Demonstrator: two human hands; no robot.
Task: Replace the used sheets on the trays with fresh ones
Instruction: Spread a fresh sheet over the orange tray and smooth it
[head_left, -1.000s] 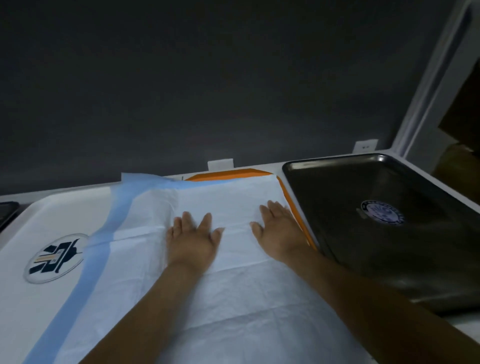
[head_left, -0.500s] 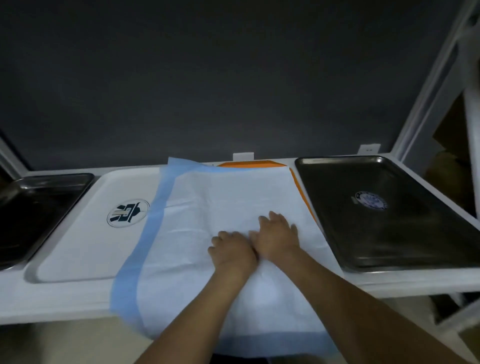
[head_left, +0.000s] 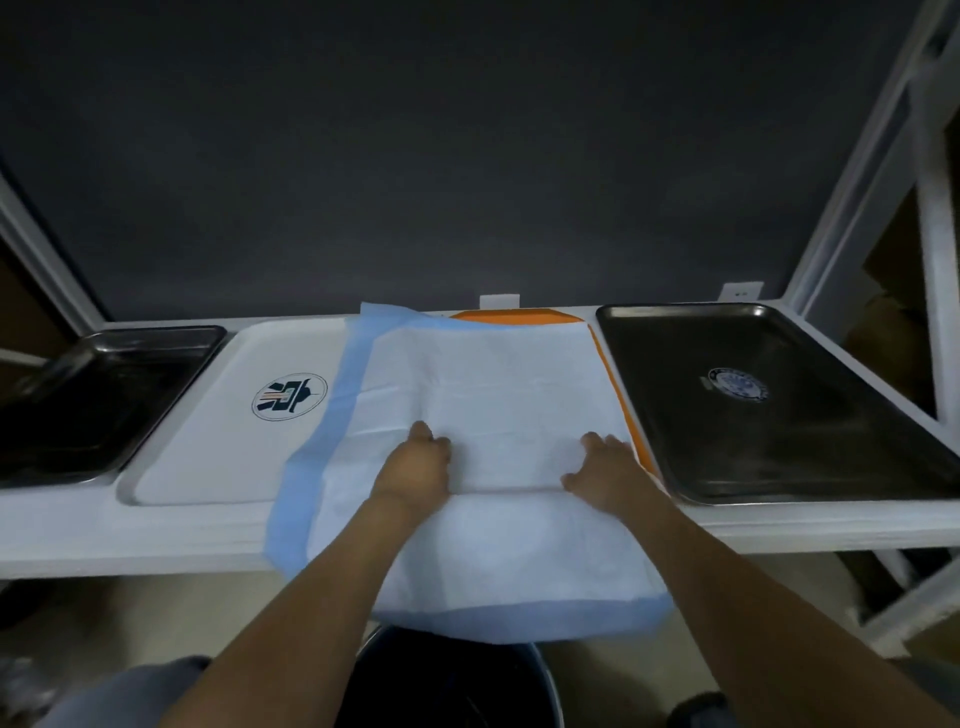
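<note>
A dark bin (head_left: 447, 680) sits below the sheet (head_left: 493, 395). The sheet's near edge hangs over the shelf (head_left: 130, 535). Left hand (head_left: 415, 467) and right hand (head_left: 605, 470) press flat on the sheet, fingers loosely spread, holding nothing. Under the sheet lies an orange tray (head_left: 519, 315), with a white tray (head_left: 218, 441) to its left and a dark tray (head_left: 805, 415) to its right.

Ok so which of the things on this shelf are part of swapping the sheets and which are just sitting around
Part of the job:
- blue-edged sheet
- orange tray under it
- white tray
- two dark metal trays
- left hand, right hand, both flat on the sheet

Just there:
- dark bin below the shelf
</note>
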